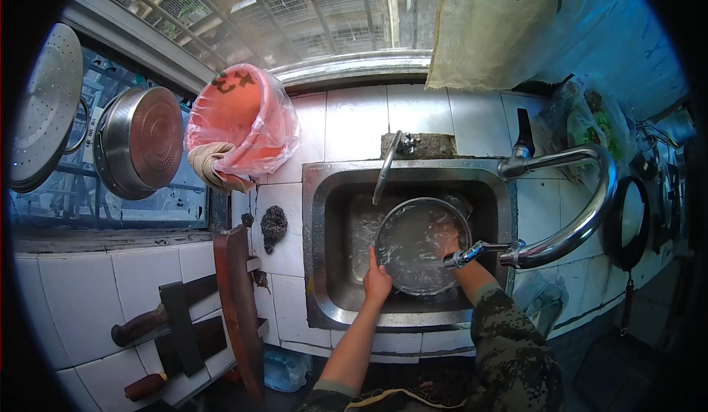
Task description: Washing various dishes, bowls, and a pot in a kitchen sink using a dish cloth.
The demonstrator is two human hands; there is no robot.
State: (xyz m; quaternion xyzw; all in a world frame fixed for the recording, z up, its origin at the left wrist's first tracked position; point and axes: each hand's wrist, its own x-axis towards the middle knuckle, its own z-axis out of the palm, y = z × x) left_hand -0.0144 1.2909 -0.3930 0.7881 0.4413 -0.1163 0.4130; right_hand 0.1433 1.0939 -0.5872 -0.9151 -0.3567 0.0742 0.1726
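A round metal basin full of cloudy, rippling water sits in the stainless steel sink. At its left rim is my left hand, gripping the edge with the index finger laid along the outer wall. My right hand is dipped into the water at the basin's right side; its fingers are blurred beneath the surface. Over my right wrist reaches the spout end of a curved chrome faucet. A second, thin metal tap points down over the basin's upper left.
A dark scouring pad lies left of the sink. Behind it stands an orange bucket lined with plastic, a cloth on its rim. Cleavers hang in a wall rack at lower left. A frying pan is at right.
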